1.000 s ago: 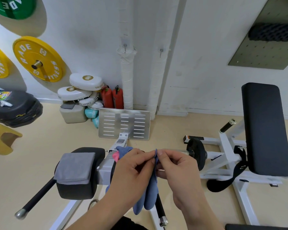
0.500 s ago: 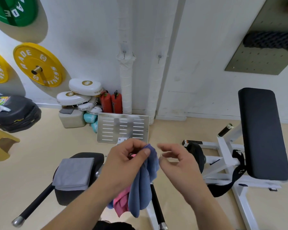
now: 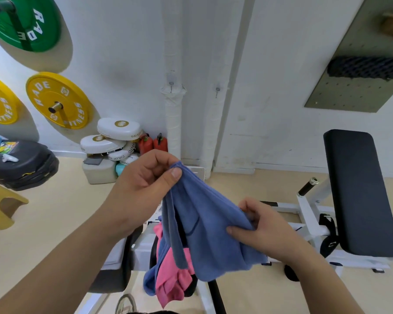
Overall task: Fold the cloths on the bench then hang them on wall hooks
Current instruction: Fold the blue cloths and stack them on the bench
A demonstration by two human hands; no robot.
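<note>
In middle, up in air over bench (image 3: 143,248): blue cloth (image 3: 204,223) held by both hands. Left hand (image 3: 145,184) pinches top corner with thumb and fingers, higher and farther. Right hand (image 3: 266,230) grips bunched right edge, lower and nearer, fingers curled round it. Pink cloth (image 3: 173,275) hangs behind blue cloth, below left hand. Two wall hooks (image 3: 171,83) far away on white wall.

Beige floor (image 3: 55,211) carries my white-framed desk (image 3: 143,250), black pad (image 3: 109,279) at its left, mostly covered from view. Also on the floor: white boxing pads (image 3: 119,130) stacked on a beige box (image 3: 98,172), two red canisters (image 3: 153,143) at the wall, yellow stool (image 3: 2,205), black-padded bench (image 3: 359,189) at right.
</note>
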